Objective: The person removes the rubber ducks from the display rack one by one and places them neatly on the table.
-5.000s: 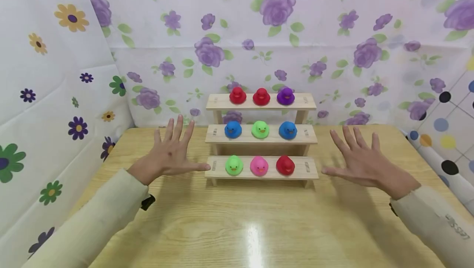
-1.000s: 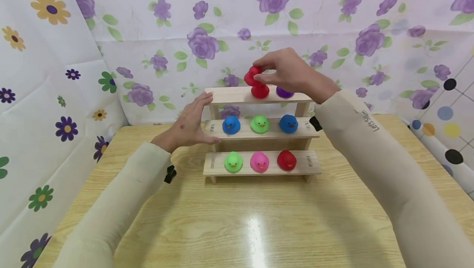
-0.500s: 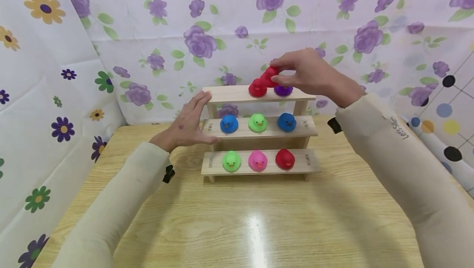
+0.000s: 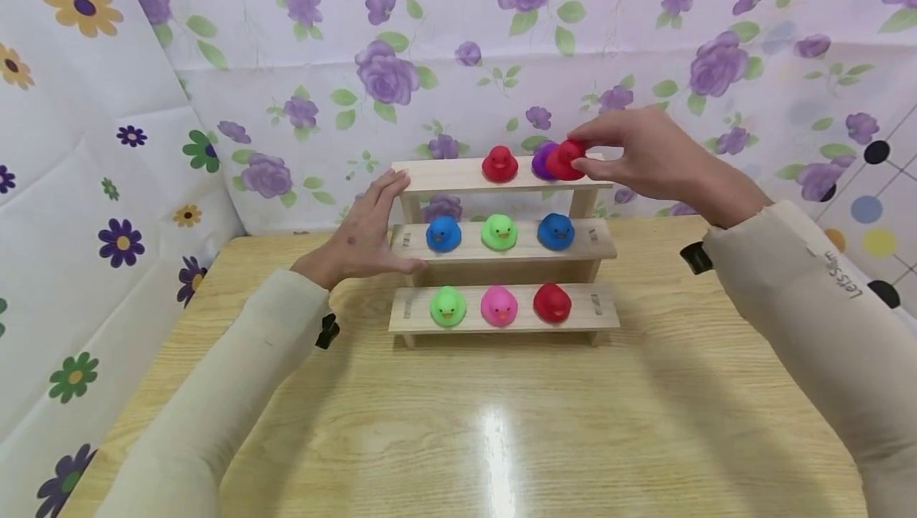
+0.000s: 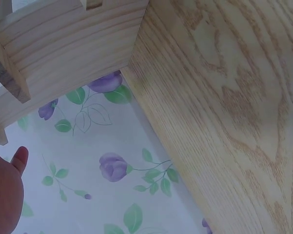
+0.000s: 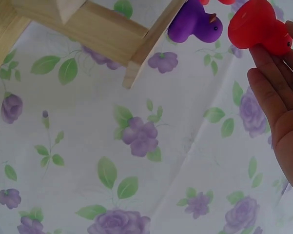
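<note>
My right hand (image 4: 662, 156) pinches a red rubber duck (image 4: 565, 161) between thumb and fingers, near the right end of the top shelf. In the right wrist view that red duck (image 6: 253, 24) is off the wood, beside the purple duck (image 6: 194, 22). From the head, it partly covers the purple duck (image 4: 543, 161). Another red duck (image 4: 500, 164) sits left of these. My left hand (image 4: 361, 238) rests against the left end of the three-tier wooden rack (image 4: 438, 176), fingertips at the top shelf and thumb at the middle one.
On the middle shelf sit a blue duck (image 4: 443, 234), a green duck (image 4: 499, 232) and another blue duck (image 4: 556, 231). Below are a green duck (image 4: 447, 306), a pink duck (image 4: 498, 305) and a red duck (image 4: 552, 303). The wooden table (image 4: 401, 414) meets a floral cloth (image 4: 444, 33) behind the rack.
Five seconds ago both hands were spread beside the rack. Since then my right hand has lifted the leftmost red duck and carried it rightward past the purple duck. My left hand has come to the rack.
</note>
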